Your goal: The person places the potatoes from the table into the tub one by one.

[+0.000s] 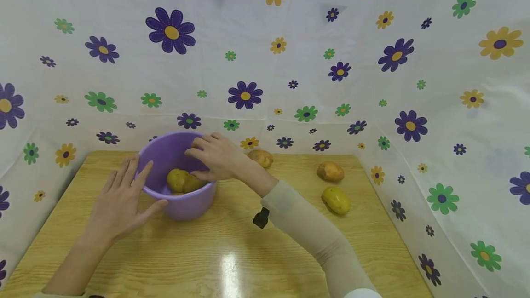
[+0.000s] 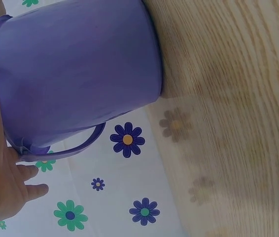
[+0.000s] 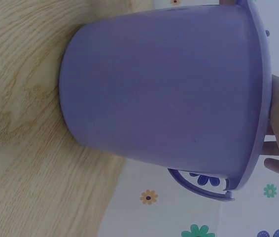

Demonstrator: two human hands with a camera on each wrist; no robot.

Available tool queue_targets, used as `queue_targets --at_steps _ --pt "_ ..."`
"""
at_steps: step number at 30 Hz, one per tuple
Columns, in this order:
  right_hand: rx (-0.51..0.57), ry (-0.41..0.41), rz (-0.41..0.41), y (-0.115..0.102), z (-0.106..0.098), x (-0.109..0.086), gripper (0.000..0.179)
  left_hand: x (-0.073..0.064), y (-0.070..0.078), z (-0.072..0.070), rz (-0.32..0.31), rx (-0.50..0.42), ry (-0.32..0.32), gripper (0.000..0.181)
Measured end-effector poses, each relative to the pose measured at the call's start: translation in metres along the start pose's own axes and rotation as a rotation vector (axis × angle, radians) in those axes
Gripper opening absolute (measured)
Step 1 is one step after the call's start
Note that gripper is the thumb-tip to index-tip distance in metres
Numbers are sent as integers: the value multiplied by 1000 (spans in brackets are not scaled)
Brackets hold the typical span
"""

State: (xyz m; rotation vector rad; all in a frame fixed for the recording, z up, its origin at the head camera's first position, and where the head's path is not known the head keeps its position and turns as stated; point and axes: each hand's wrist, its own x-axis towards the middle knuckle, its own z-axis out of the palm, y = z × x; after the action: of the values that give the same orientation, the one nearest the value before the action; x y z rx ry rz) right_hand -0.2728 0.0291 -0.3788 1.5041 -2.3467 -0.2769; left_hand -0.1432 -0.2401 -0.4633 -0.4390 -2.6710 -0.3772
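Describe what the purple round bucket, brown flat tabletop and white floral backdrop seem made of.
Purple round bucket: probably plastic, smooth with a soft sheen, judging by its even colour.
Brown flat tabletop: wood or laminate, glossy; grain shows, with a bright reflection.
White floral backdrop: thin sheet, creased; cloth or plastic, I cannot tell.

Wood-grain table [image 1: 186,256], purple bucket [image 1: 186,207] at left, two brownish potatoes [image 1: 330,171], one yellow-green potato [image 1: 336,200]

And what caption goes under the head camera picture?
Right hand over potatoes in a purple bucket, left hand against it.
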Motion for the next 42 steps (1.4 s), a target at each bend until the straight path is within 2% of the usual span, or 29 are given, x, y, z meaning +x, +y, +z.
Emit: queue_targets --at_steps 13,28,42 --pt "22 158 -9 3 6 -18 62 -1 1 0 1 0 1 102" --pt "62 198 29 7 11 -38 71 0 1 0 -7 -8 5 102" --pt "71 321 66 28 23 -63 79 0 2 -1 -14 6 -7 101"
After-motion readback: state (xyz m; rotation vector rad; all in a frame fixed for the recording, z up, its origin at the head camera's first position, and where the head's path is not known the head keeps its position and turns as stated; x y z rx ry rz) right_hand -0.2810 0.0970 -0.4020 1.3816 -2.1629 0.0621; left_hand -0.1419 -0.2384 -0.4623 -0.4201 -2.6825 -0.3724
